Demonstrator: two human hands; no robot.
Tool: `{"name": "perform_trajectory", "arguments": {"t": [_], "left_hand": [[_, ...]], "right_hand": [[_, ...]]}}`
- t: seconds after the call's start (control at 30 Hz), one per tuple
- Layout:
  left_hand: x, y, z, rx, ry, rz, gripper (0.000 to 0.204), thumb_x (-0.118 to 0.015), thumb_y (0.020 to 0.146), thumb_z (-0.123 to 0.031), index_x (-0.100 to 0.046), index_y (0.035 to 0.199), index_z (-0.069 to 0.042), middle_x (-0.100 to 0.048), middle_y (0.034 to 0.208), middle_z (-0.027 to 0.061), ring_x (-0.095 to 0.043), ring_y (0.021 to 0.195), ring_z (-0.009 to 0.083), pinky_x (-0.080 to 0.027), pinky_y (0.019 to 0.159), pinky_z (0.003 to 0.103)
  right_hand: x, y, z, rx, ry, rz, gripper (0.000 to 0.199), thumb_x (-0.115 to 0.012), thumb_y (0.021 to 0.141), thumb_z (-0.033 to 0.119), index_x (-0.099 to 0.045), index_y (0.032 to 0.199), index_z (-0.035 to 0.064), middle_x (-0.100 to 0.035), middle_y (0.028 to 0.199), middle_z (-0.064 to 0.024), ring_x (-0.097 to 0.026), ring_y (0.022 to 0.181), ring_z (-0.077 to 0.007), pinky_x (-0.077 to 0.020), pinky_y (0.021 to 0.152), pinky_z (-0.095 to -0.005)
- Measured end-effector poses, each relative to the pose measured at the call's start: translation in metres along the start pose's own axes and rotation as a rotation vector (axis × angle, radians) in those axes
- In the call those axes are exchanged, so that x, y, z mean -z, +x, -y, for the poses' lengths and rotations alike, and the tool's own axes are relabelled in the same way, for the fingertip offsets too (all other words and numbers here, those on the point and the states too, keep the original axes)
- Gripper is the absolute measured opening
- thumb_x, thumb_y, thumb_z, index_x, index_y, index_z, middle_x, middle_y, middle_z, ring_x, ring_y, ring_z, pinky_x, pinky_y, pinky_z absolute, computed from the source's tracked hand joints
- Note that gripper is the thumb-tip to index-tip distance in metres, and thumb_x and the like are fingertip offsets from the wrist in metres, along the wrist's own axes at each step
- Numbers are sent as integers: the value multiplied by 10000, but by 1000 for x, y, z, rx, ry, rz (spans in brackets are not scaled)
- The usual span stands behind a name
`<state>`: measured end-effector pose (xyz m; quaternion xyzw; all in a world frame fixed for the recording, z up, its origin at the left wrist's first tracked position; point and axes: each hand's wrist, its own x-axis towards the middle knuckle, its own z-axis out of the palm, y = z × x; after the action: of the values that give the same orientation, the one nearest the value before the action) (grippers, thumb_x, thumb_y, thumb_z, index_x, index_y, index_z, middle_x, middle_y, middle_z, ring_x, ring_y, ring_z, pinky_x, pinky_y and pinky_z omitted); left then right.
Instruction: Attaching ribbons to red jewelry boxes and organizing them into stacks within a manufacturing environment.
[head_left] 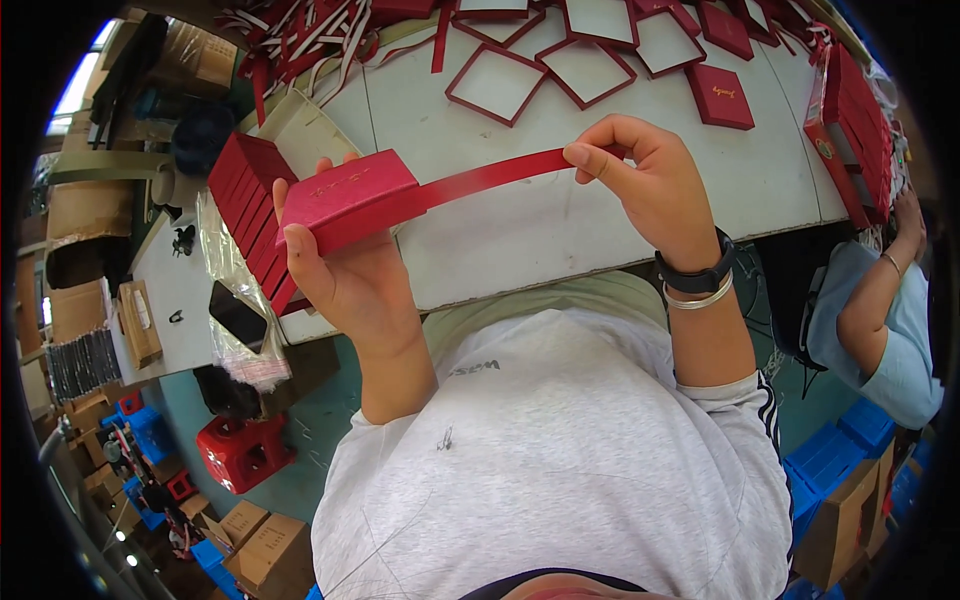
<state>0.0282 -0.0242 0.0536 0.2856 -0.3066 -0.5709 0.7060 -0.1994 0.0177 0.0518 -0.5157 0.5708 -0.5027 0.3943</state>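
A red box (345, 205) is gripped in the left hand (360, 285), the thumb being pressed to its near side and the fingers wrapped behind it; it is held raised and tilted over the bench (480, 255), with gold lettering shown on its upper face. A red ribbon (500, 178) is drawn out from the right end of the box to the right hand (655, 185), where its end is pinched between thumb and forefinger. Whether the ribbon is fixed to the box cannot be told.

Beside the left hand, a stack (240, 185) of red boxes is seen. Red-rimmed trays (497, 85) with white insides are spread over the far part of the bench, near a closed box (722, 97). Red and white ribbons (310, 45) are heaped at the far left. A phone (238, 317) is laid on clear plastic (222, 250). At the right, another person (885, 340) is partly shown.
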Motion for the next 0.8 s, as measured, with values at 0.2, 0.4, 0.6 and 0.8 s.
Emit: {"name": "perform_trajectory", "arguments": {"t": [0.2, 0.4, 0.6, 0.8], "left_hand": [[4, 0, 4, 59, -67, 21, 599, -580, 822, -480, -425, 1278, -124, -507, 1223, 165, -465, 1170, 358, -363, 996, 507], [-2, -2, 5, 256, -289, 41, 843, -656, 727, -561, -386, 1282, 14, -404, 1304, 239, -331, 1273, 405, -281, 1047, 567], [-8, -8, 9, 405, -411, 45, 935, -625, 732, -597, -307, 1294, 78, -368, 1317, 259, -305, 1284, 415, -280, 1044, 576], [-11, -12, 13, 561, -505, 29, 898, -572, 723, -661, -384, 1264, 31, -406, 1292, 220, -336, 1259, 401, -254, 1051, 581]], "right_hand": [[-2, -1, -1, -7, 13, 4, 195, -658, 825, 225, -642, 788, 35, -585, 660, 16, -472, 611, -58, -360, 549, -212], [-12, -3, 6, 8, 37, 33, 189, -656, 821, 218, -644, 796, 31, -602, 664, 4, -504, 623, -64, -374, 555, -210], [-26, -3, 8, -5, 18, 8, 192, -649, 818, 216, -644, 815, 24, -611, 660, -19, -526, 596, -76, -394, 539, -220], [-30, -1, 5, -21, 23, 3, 202, -647, 820, 225, -644, 825, 23, -612, 660, -24, -530, 584, -83, -406, 536, -225]]}}
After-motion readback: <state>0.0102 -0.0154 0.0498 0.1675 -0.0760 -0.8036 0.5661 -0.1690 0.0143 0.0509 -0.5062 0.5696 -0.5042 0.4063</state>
